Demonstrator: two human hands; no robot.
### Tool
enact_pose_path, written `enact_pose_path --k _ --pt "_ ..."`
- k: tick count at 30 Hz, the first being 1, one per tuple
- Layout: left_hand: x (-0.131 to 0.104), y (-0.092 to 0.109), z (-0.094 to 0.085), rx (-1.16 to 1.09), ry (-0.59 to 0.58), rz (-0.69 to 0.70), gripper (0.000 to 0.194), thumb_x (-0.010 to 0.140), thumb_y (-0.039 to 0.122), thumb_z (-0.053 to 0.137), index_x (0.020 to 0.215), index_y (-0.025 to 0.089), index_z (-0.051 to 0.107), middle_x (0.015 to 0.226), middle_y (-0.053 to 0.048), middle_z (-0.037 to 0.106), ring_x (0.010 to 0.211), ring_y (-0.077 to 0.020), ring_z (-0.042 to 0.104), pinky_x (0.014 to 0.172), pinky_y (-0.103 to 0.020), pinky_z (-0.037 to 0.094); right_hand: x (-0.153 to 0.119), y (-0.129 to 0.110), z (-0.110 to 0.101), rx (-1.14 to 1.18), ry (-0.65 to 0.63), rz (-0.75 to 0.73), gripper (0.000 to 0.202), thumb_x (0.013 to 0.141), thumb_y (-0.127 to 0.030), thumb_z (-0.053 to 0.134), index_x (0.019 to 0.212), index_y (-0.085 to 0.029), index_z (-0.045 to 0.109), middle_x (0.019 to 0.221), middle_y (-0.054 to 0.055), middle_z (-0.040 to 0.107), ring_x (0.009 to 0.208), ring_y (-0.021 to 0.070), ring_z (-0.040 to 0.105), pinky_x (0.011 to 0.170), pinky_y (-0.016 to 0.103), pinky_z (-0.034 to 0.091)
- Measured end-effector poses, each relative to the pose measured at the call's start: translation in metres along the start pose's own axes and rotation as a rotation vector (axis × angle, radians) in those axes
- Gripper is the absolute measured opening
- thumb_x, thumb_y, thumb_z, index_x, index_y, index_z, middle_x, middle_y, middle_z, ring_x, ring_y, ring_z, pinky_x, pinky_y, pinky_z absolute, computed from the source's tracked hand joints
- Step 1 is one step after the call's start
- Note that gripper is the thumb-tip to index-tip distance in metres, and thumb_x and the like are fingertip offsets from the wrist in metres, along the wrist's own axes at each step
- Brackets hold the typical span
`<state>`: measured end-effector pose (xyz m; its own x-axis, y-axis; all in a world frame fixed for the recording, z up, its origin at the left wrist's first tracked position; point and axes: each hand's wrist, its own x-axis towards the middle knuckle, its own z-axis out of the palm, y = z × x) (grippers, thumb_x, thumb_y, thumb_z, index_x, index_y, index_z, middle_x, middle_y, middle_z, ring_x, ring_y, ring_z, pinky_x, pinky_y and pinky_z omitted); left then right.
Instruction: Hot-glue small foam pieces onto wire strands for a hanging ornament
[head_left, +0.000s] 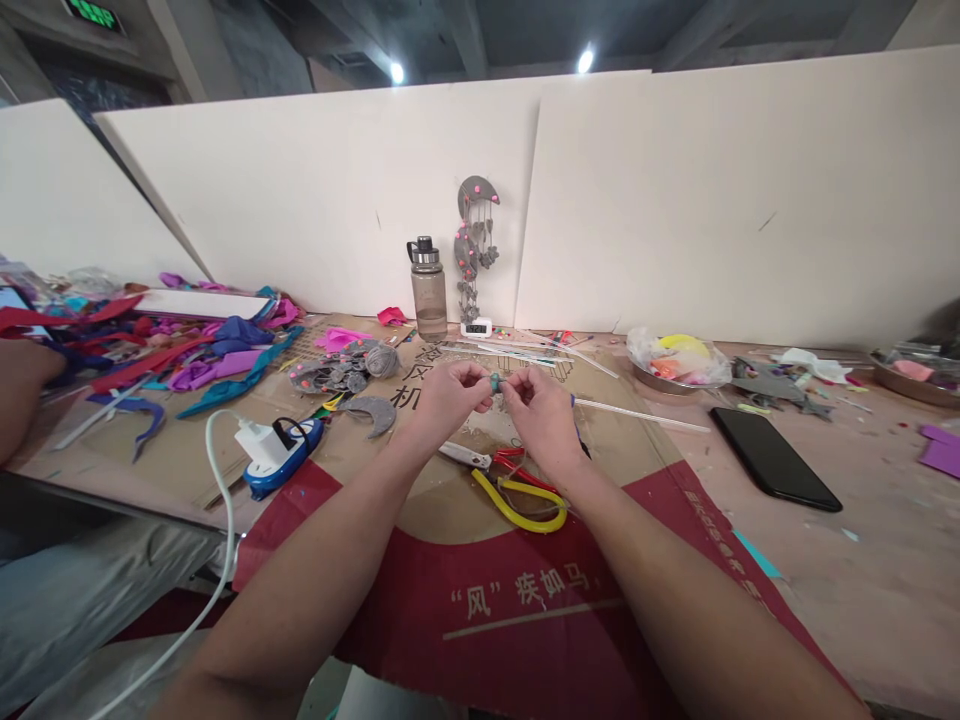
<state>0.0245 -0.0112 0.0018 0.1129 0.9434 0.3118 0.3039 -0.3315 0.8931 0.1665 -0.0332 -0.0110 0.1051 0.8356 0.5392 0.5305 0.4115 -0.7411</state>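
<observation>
Above the cardboard sheet point(420, 510), my left hand point(454, 400) and my right hand point(541, 410) meet fingertip to fingertip. Pinched between them is a small grey-green piece point(496, 382), too small to name. Below my hands lie yellow-handled scissors point(517, 515) and a red-handled tool point(517, 462), partly hidden by my right hand. A clear glue stick point(641, 414) extends to the right from behind that hand. To the left rest a grey felt crescent point(371, 412) and a pile of grey felt pieces with pink dots point(330, 372).
A grey moon-shaped hanging point(478, 195) is on the white board, beside a water bottle point(429, 295) and a small digital clock point(476, 328). A phone point(774, 460) lies at right. A power strip point(285, 458) with a white cable sits at left, near another person's arm point(22, 385).
</observation>
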Motion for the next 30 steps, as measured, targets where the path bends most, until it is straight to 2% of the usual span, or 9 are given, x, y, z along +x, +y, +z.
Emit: enact_pose_path --k 5,10,12,15,19,26,30 --pt "0.0 -0.004 0.001 -0.016 -0.024 0.002 0.012 0.072 0.026 0.06 0.073 0.015 0.064 0.058 -0.001 0.066 0.053 -0.0126 0.063 0.052 -0.021 0.05 -0.001 -0.001 -0.003 -0.033 0.021 -0.018 0.012 0.081 -0.028 0.055 0.071 -0.02 0.052 0.066 0.0 0.058 0.06 0.0133 0.048 0.06 0.027 0.037" --pt "-0.001 0.001 0.001 -0.125 -0.056 -0.032 0.011 0.072 0.025 0.061 0.07 0.014 0.064 0.055 0.0 0.063 0.052 -0.011 0.061 0.055 -0.022 0.052 0.001 -0.001 -0.004 -0.037 0.004 -0.018 0.013 0.081 -0.028 0.055 0.088 -0.019 0.059 0.062 -0.004 0.051 0.058 0.0129 0.046 0.061 0.027 0.036" --pt "-0.001 0.004 0.0 -0.188 -0.078 -0.061 0.01 0.072 0.023 0.061 0.07 0.013 0.064 0.055 0.0 0.063 0.051 -0.0104 0.06 0.056 -0.023 0.053 0.002 -0.001 -0.005 -0.031 -0.033 -0.004 0.012 0.08 -0.028 0.054 0.083 -0.019 0.061 0.062 -0.003 0.052 0.058 0.0128 0.045 0.061 0.027 0.036" --pt "0.001 0.004 -0.001 -0.259 -0.169 -0.107 0.01 0.072 0.021 0.063 0.072 0.012 0.065 0.058 -0.001 0.064 0.053 -0.0106 0.062 0.059 -0.024 0.054 0.006 0.001 -0.008 -0.001 -0.057 0.047 0.012 0.078 -0.027 0.054 0.07 -0.02 0.058 0.062 -0.002 0.052 0.057 0.0121 0.043 0.058 0.026 0.035" --pt "0.005 0.001 -0.007 -0.307 -0.316 -0.153 0.014 0.075 0.023 0.063 0.079 0.011 0.068 0.068 -0.005 0.069 0.062 -0.013 0.066 0.063 -0.025 0.056 0.009 0.005 -0.01 -0.001 -0.086 0.08 0.01 0.074 -0.026 0.053 0.067 -0.02 0.056 0.057 -0.004 0.049 0.054 0.0114 0.041 0.055 0.025 0.033" --pt "0.005 -0.002 -0.011 -0.157 -0.32 -0.1 0.02 0.073 0.022 0.065 0.09 0.012 0.07 0.061 -0.003 0.068 0.055 -0.0119 0.064 0.057 -0.022 0.054 0.01 0.009 -0.007 -0.077 -0.125 -0.021 0.006 0.071 -0.022 0.054 0.067 -0.019 0.058 0.061 -0.002 0.053 0.055 0.0115 0.043 0.056 0.025 0.034" --pt "0.004 -0.003 -0.008 -0.003 -0.287 -0.032 0.009 0.07 0.021 0.065 0.074 0.013 0.068 0.059 -0.001 0.066 0.051 -0.0098 0.061 0.051 -0.019 0.051 0.009 0.01 -0.004 -0.13 -0.126 -0.099 0.005 0.072 -0.019 0.054 0.068 -0.02 0.056 0.067 0.0 0.056 0.061 0.013 0.048 0.06 0.026 0.036"
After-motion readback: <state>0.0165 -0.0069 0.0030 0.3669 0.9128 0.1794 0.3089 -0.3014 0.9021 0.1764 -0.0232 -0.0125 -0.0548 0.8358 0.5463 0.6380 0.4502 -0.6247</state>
